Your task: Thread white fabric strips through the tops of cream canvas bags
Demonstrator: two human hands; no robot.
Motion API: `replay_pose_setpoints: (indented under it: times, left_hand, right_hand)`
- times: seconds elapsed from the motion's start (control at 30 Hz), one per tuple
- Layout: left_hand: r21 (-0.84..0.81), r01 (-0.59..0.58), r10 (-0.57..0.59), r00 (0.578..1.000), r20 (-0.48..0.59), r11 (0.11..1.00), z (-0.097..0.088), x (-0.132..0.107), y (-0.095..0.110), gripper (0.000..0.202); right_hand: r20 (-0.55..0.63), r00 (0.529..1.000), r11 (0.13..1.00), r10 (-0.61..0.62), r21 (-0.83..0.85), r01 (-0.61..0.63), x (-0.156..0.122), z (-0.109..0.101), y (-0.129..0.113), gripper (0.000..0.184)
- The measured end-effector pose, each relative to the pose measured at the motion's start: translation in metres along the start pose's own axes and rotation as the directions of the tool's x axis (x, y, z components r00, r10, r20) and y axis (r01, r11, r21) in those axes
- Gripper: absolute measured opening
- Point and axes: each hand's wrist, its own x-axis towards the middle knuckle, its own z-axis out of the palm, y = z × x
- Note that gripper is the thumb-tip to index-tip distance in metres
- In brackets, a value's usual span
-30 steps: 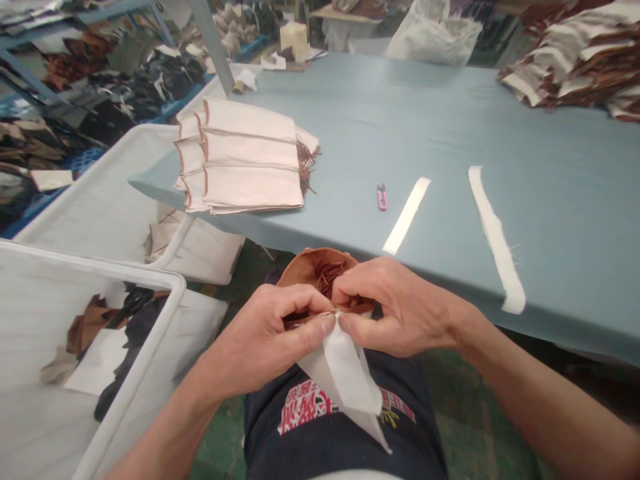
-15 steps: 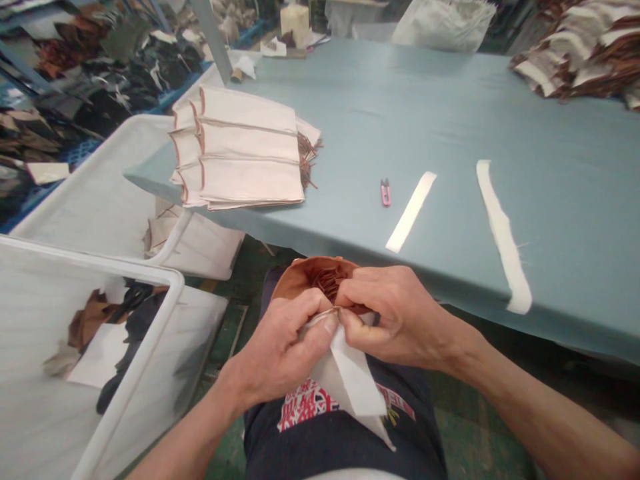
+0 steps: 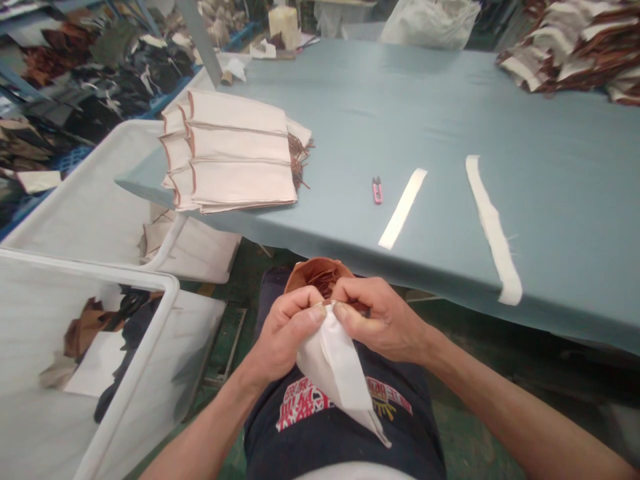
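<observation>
Over my lap, a brown fringed piece with white lining (image 3: 320,273) hangs between my two hands. My left hand (image 3: 293,327) pinches the upper edge of its white fabric between thumb and fingers. Right beside it, my right hand (image 3: 377,317) pinches the same edge, the thumbs almost touching. A white fabric strip (image 3: 347,373) hangs down from the pinched spot over my dark apron (image 3: 345,440). Brown fringe shows inside the opening behind my fingers. The exact seam under my fingertips is hidden.
On the blue-green table (image 3: 425,107) lie pink thread snips (image 3: 377,191), a short white strip (image 3: 403,208) and a longer frayed strip (image 3: 494,230). Stacked cream pieces (image 3: 240,147) sit at the left. White bins (image 3: 170,287) stand below, and a brown-white heap (image 3: 570,47) lies far right.
Both hands stay pinched on the fabric edge but have shifted slightly; the thumbs now sit higher along it. The white strip is turned more toward me. The whole view has moved a little.
</observation>
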Motion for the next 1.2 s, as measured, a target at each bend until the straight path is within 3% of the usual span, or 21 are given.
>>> replay_pose_setpoints:
  times: [0.1, 0.2, 0.33, 0.47, 0.63, 0.8, 0.97, 1.1, 1.2]
  left_hand:
    - [0.043, 0.022, -0.024, 0.999, 0.032, 0.999, -0.001, 0.000, 0.002, 0.049]
    - [0.278, -0.051, 0.020, 0.993, 0.112, 0.959, -0.002, -0.001, 0.022, 0.040]
    - [0.605, -0.208, 0.142, 0.977, 0.156, 0.768, -0.003, -0.004, 0.052, 0.022]
    - [0.769, -0.302, 0.250, 0.949, 0.190, 0.564, -0.004, -0.007, 0.064, 0.014]
    - [0.788, -0.352, 0.296, 0.928, 0.225, 0.506, -0.006, -0.009, 0.061, 0.014]
    - [0.787, -0.414, 0.365, 0.894, 0.259, 0.457, -0.008, -0.010, 0.054, 0.012]
    - [0.806, -0.512, 0.401, 0.833, 0.382, 0.296, -0.016, -0.015, 0.048, 0.013]
    - [0.780, -0.607, 0.405, 0.759, 0.510, 0.155, -0.025, -0.020, 0.042, 0.020]
    - [0.776, -0.620, 0.375, 0.751, 0.544, 0.115, -0.029, -0.021, 0.040, 0.027]
  right_hand:
    - [0.013, 0.999, 0.997, 0.032, 0.072, -0.032, -0.006, 0.002, 0.004, 0.020]
    - [0.016, 0.999, 0.999, -0.034, -0.027, 0.034, -0.009, -0.003, 0.001, 0.021]
    - [0.055, 0.980, 0.957, -0.193, -0.212, 0.200, -0.007, -0.012, -0.012, 0.018]
    - [0.094, 0.967, 0.907, -0.237, -0.336, 0.255, -0.003, -0.016, -0.020, 0.016]
    - [0.132, 0.970, 0.916, -0.205, -0.323, 0.238, -0.004, -0.016, -0.022, 0.014]
    - [0.117, 0.988, 0.976, -0.101, -0.180, 0.121, -0.003, -0.014, -0.021, 0.010]
    - [0.176, 0.982, 0.996, 0.063, 0.047, -0.072, 0.001, -0.010, -0.015, 0.007]
    - [0.297, 0.935, 0.899, 0.195, 0.326, -0.291, 0.000, -0.009, -0.012, 0.007]
    - [0.373, 0.901, 0.799, 0.221, 0.461, -0.386, -0.003, -0.010, -0.010, 0.014]
